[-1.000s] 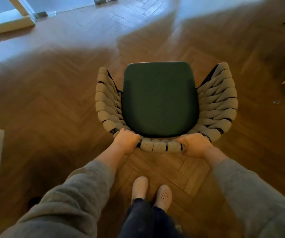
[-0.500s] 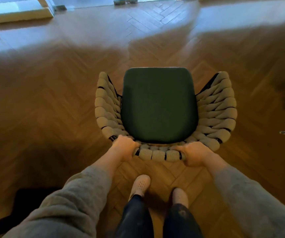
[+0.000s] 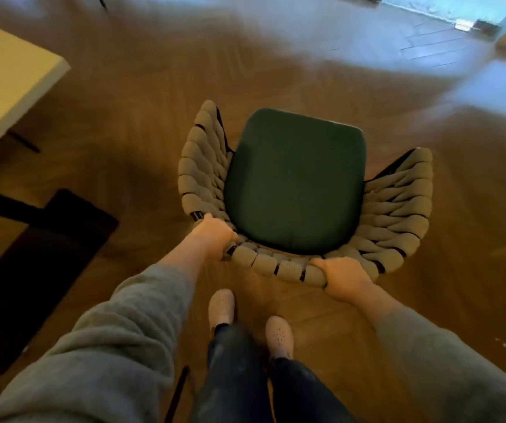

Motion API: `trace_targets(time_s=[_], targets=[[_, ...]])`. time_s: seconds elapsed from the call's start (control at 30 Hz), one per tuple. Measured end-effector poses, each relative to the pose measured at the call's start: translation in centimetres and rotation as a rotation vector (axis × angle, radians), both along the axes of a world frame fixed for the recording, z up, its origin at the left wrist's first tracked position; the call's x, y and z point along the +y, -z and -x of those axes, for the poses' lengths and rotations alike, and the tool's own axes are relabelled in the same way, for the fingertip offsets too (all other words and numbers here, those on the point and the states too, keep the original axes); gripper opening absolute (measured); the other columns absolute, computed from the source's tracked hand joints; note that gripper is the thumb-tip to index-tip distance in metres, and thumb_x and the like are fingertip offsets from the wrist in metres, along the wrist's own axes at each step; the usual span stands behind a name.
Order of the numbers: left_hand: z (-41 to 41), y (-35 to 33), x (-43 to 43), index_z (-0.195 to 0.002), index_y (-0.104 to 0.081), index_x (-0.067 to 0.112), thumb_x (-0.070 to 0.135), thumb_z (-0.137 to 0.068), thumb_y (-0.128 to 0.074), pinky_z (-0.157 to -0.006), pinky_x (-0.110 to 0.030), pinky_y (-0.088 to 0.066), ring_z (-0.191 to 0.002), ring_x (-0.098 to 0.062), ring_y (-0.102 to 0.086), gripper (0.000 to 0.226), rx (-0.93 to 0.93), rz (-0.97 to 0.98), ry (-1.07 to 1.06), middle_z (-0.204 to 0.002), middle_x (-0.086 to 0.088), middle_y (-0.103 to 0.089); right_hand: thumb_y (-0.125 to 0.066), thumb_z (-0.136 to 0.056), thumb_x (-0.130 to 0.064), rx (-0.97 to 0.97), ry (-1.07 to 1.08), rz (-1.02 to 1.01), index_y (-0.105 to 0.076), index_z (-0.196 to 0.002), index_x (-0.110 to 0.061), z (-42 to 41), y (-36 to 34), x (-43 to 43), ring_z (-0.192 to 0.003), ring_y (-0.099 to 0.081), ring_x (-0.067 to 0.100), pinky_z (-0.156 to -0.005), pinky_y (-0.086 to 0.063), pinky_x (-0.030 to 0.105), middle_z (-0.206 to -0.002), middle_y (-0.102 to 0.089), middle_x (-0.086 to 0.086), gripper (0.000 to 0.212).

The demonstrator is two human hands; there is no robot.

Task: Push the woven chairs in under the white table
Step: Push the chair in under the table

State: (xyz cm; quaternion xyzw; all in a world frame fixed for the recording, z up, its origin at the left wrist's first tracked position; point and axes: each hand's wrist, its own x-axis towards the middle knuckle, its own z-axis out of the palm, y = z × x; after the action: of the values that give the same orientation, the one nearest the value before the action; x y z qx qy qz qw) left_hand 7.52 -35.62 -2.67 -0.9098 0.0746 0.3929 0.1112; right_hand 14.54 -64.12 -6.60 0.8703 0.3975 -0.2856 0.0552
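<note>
Person's left hand (image 3: 215, 236) and right hand (image 3: 344, 277) grip the back rim of the woven chair (image 3: 398, 209), fingers (image 3: 325, 267) curled round its rope weave, green seat cushion (image 3: 294, 181), chair on wooden floor (image 3: 129, 141), well apart from white counter (image 3: 7, 87) at upper left

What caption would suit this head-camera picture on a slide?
The left hand and right hand grip the woven chair by its back; white table at far left.
</note>
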Motion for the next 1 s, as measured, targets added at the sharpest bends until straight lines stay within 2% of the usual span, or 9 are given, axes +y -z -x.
trace_targets(time_s=[0.13,0.33,0.47,0.57,0.83,1.0], targets=[[6.0,0.5,-3.8,-0.137,-0.045,0.029,0.028,-0.096,-0.050,-0.103,-0.048,-0.036,-0.120,-0.027,-0.051,0.041,-0.004,0.023,-0.179,-0.126,-0.003,-0.058,-0.058,-0.088,-0.032,0.015,-0.119,0.071,-0.048,-0.129,-0.039,1.6,-0.1,-2.4,-0.102,-0.061,0.016,-0.088,-0.050,0.033,-0.115,-0.064,-0.005,0.043],[13.9,0.3,-9.1,-0.134,-0.048,0.028,0.027,-0.094,-0.051,-0.100,-0.044,-0.038,-0.115,-0.027,-0.053,0.040,-0.049,0.058,-0.371,-0.119,-0.004,-0.059,-0.055,-0.092,-0.023,-0.029,-0.272,0.084,-0.043,-0.139,-0.035,4.0,-0.7,-4.4,-0.108,-0.059,0.016,-0.092,-0.045,0.030,-0.119,-0.062,-0.003,0.050],[17.3,-0.3,-13.1,-0.132,-0.048,0.024,0.023,-0.096,-0.050,-0.100,-0.044,-0.037,-0.116,-0.027,-0.053,0.036,-0.034,0.084,-0.478,-0.121,-0.005,-0.058,-0.051,-0.095,-0.020,-0.055,-0.327,0.109,-0.045,-0.139,-0.034,5.2,-0.9,-6.3,-0.114,-0.056,0.016,-0.095,-0.043,0.028,-0.126,-0.059,-0.002,0.047],[19.7,-0.2,-15.9,-0.130,-0.049,0.022,0.021,-0.096,-0.050,-0.102,-0.044,-0.036,-0.117,-0.028,-0.053,0.033,-0.047,0.103,-0.548,-0.122,-0.005,-0.059,-0.051,-0.094,-0.020,-0.086,-0.419,0.120,-0.047,-0.137,-0.035,5.8,-0.5,-7.6,-0.110,-0.057,0.017,-0.092,-0.044,0.028,-0.125,-0.058,-0.001,0.046],[23.4,0.1,-21.5,-0.129,-0.050,0.024,0.025,-0.093,-0.053,-0.101,-0.046,-0.034,-0.112,-0.027,-0.054,0.036,-0.042,0.099,-0.743,-0.116,-0.004,-0.059,-0.052,-0.091,-0.023,-0.064,-0.593,0.044,-0.054,-0.124,-0.038,6.1,0.5,-10.2,-0.095,-0.057,0.011,-0.084,-0.044,0.026,-0.110,-0.061,-0.008,0.037],[23.6,-0.4,-24.7,-0.137,-0.042,0.026,0.027,-0.095,-0.050,-0.100,-0.043,-0.036,-0.112,-0.026,-0.053,0.043,-0.006,0.036,-0.832,-0.119,-0.005,-0.058,-0.051,-0.093,-0.021,-0.053,-0.703,-0.013,-0.057,-0.123,-0.033,5.8,0.0,-11.3,-0.099,-0.058,0.012,-0.087,-0.045,0.026,-0.112,-0.063,-0.006,0.033]])
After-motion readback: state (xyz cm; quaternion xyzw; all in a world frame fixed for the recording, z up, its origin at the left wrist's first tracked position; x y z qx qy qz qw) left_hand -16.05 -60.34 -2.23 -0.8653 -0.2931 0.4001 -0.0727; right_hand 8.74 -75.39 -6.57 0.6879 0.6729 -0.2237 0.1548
